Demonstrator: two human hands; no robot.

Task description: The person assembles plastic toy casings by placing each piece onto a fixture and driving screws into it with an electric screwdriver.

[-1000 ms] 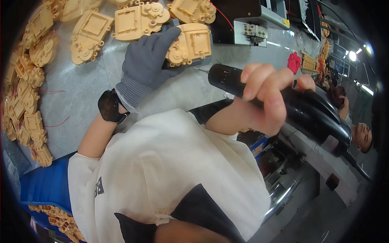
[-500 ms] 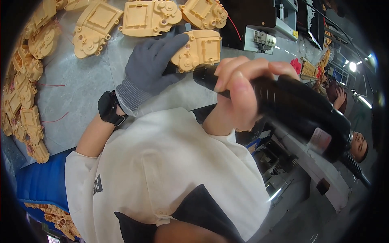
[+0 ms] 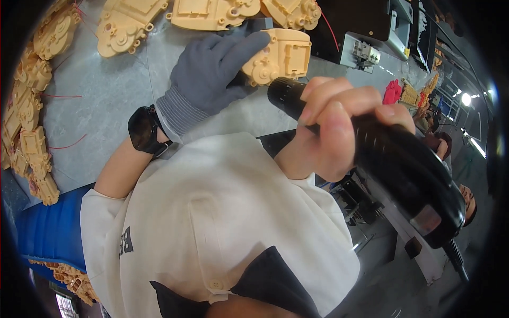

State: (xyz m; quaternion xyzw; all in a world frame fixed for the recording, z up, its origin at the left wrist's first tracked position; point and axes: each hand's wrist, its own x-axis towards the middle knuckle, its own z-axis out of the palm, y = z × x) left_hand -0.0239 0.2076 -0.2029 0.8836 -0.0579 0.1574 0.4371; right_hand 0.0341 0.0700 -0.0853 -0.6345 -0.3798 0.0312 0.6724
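My left hand point(image 3: 212, 71), in a grey knitted glove, grips a yellow plastic housing point(image 3: 278, 59) with round bosses and a square recess. Its thumb and lower fingers are partly out of sight behind the part. My bare right hand point(image 3: 336, 119) is wrapped round a black electric screwdriver point(image 3: 405, 167) with a ribbed collar at its nose and a cord at its tail. The driver's nose reaches the lower edge of the housing in this view; whether the bit touches it is hidden. A grey block point(image 3: 262, 24) shows just behind the housing.
More yellow housings point(image 3: 130, 26) lie along the table's far side and in a heap point(image 3: 26, 114) on the left, some with red wires. A blue bin point(image 3: 53, 228) with similar parts stands at lower left. Black equipment with a metal fitting point(image 3: 366, 54) is at far right. Another person point(image 3: 467, 204) is at right.
The whole view has shifted, so the housing and both hands appear farther right. The driver's tail hangs lower and the tool is tilted more steeply. Both grips stay the same.
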